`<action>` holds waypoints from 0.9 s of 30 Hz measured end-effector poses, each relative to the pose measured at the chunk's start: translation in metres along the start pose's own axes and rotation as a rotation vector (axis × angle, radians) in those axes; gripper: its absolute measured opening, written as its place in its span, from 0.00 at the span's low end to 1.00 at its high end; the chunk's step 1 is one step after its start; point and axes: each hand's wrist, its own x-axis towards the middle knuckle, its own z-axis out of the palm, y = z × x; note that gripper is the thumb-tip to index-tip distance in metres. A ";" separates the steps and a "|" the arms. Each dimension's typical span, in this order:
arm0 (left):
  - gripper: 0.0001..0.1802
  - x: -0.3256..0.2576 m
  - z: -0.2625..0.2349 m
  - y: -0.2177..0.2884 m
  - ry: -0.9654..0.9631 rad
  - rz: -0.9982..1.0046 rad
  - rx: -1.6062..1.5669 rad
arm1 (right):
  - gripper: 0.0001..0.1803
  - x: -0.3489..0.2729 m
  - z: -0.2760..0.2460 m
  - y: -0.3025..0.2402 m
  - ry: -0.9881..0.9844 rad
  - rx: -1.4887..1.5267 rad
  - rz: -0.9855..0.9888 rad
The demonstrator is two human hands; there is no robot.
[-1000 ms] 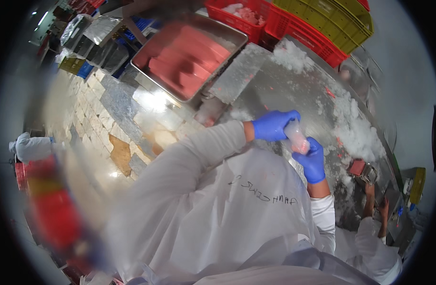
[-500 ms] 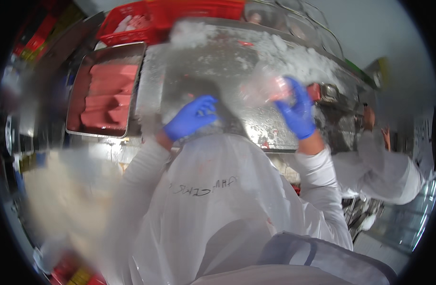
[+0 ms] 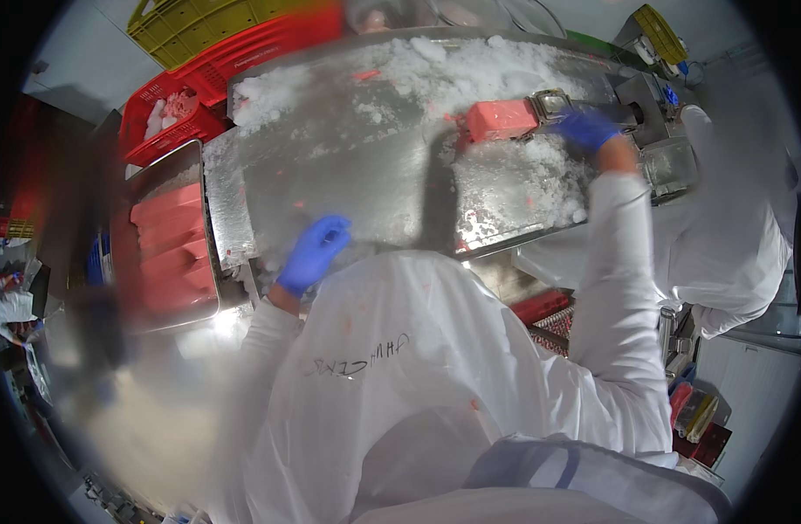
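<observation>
1. Head view looks down on a steel desk (image 3: 348, 166) strewn with crushed ice (image 3: 470, 74), with the person's white smock filling the lower half of the picture.
2. Right hand (image 3: 588, 129), in a blue glove, reaches far across to the desk's far right corner. It lies just beside a pink frozen block (image 3: 502, 119) that rests on the ice next to a metal machine (image 3: 653, 122). The fingers are curled, but whether they grip anything I cannot tell.
3. Left hand (image 3: 313, 253), also blue-gloved, rests at the near edge of the desk with fingers loosely bent, holding nothing.
4. Progress, as a judgement: one block sits at the machine's mouth, so that piece seems delivered. A metal tray (image 3: 169, 249) to the left of the desk holds a stack of similar pink slabs, so much of the batch looks unhandled.
5. Against the frame half a second earlier: the right hand then held a pale pink piece above the desk, near the body; now it is stretched out to the right and the block lies on the ice.
6. The left hand has dropped from mid-desk to the near edge, and the view has swung so the tray sits lower left.
7. Red crate (image 3: 169, 122) and yellow crate (image 3: 199, 26) stand beyond the tray; a co-worker's white sleeve (image 3: 732, 236) shows at right.
</observation>
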 end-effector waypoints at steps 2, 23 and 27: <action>0.14 0.010 0.011 -0.007 -0.067 -0.018 -0.029 | 0.19 -0.001 0.182 -0.021 0.014 0.366 -0.041; 0.16 0.324 0.142 0.063 -0.196 0.076 0.212 | 0.25 0.020 0.304 -0.028 0.066 2.173 0.392; 0.17 0.424 0.167 0.067 0.000 -0.233 0.077 | 0.31 0.046 0.259 -0.031 -0.002 2.488 0.255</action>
